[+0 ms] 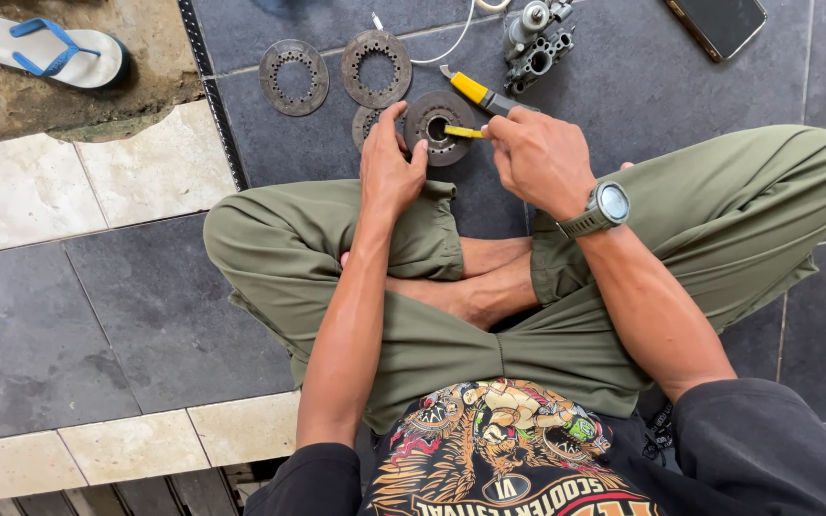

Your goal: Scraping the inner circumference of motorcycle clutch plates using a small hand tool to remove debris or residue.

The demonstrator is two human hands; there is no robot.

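Note:
I sit cross-legged on dark floor tiles. My left hand (389,162) pinches the rim of a round, dark metal disc (439,127) with a centre hole, held tilted above the floor. My right hand (539,158), with a grey wristwatch (606,206), grips a thin yellow tool (464,132) whose tip touches the disc near its centre hole. Another disc (367,122) lies partly hidden behind my left fingers.
Two toothed metal rings (293,76) (376,67) lie on the tiles ahead. A yellow-handled utility knife (478,93), a grey metal carburettor-like part (535,43), a white cable (451,40) and a phone (719,24) lie beyond. A blue-strapped sandal (50,53) rests far left.

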